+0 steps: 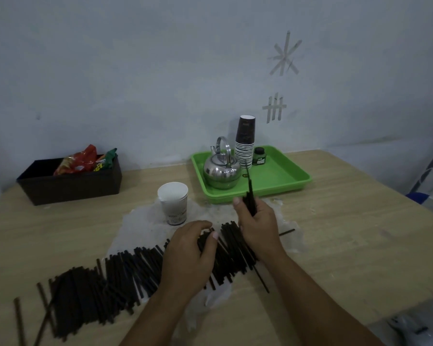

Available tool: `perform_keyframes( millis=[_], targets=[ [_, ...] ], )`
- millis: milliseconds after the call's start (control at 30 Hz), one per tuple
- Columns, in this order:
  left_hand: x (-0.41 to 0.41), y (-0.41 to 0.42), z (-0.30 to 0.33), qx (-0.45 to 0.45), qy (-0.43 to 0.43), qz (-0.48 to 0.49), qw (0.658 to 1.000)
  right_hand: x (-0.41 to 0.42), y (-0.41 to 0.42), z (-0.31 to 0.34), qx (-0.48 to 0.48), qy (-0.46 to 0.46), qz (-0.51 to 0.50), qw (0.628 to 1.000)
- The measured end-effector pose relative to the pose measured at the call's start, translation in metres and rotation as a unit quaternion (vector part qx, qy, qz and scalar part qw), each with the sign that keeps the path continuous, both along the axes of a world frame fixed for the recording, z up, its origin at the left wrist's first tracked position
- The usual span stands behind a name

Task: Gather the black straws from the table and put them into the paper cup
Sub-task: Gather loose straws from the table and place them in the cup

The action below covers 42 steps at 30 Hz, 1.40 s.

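Many thin black plastic straws (115, 278) lie in a long band across the near wooden table (335, 245). My right hand (256, 224) grips a small upright bundle of straws (250, 196). My left hand (190, 255) curls fingers over the pile, pinching some. White paper cup (173, 203) stands just beyond, upright, left of the green plastic tray (280, 181).

Looks like a plain break room or pantry corner: a wooden table (335, 221) against a bare pale wall (135, 71), a green tray (280, 181) with a steel kettle (221, 171), stacked cups (245, 143), a box (70, 186) of snack packets
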<state>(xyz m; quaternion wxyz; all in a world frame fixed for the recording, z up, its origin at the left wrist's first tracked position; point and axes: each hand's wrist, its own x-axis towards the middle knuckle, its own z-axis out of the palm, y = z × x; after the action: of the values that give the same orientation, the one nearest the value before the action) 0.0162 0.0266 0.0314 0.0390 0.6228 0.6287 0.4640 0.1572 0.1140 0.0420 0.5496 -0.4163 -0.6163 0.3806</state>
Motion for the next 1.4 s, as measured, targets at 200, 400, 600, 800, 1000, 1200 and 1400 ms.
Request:
perform_keyframes(
  millis=[200, 400, 600, 800, 1000, 1200, 1400],
  targets=[
    [-0.029, 0.003, 0.021, 0.028, -0.102, 0.047, 0.993, -0.044, 0.016, 0.04, 0.01, 0.132, 0.043, 0.99],
    [-0.077, 0.025, 0.027, 0.036, -0.077, 0.136, 0.987, -0.108, 0.039, 0.084, -0.001, 0.23, 0.096, 0.968],
    [-0.092, 0.032, 0.017, 0.011, 0.072, 0.115, 0.991, -0.153, 0.066, 0.091, -0.007, 0.255, 0.118, 0.96],
    [-0.095, 0.034, 0.008, -0.015, 0.111, 0.101, 0.988, -0.158, 0.068, 0.062, 0.02, 0.15, 0.12, 0.981],
    [-0.092, 0.035, 0.006, -0.011, 0.106, 0.105, 0.989, -0.151, 0.063, 0.041, 0.033, 0.065, 0.116, 0.991],
    [-0.09, 0.033, 0.007, -0.005, 0.1, 0.106, 0.989, -0.145, 0.054, 0.02, -0.002, 0.035, 0.14, 0.99],
    [-0.089, 0.031, 0.007, -0.007, 0.094, 0.109, 0.99, -0.137, 0.054, 0.009, 0.008, -0.025, 0.151, 0.988]
  ],
)
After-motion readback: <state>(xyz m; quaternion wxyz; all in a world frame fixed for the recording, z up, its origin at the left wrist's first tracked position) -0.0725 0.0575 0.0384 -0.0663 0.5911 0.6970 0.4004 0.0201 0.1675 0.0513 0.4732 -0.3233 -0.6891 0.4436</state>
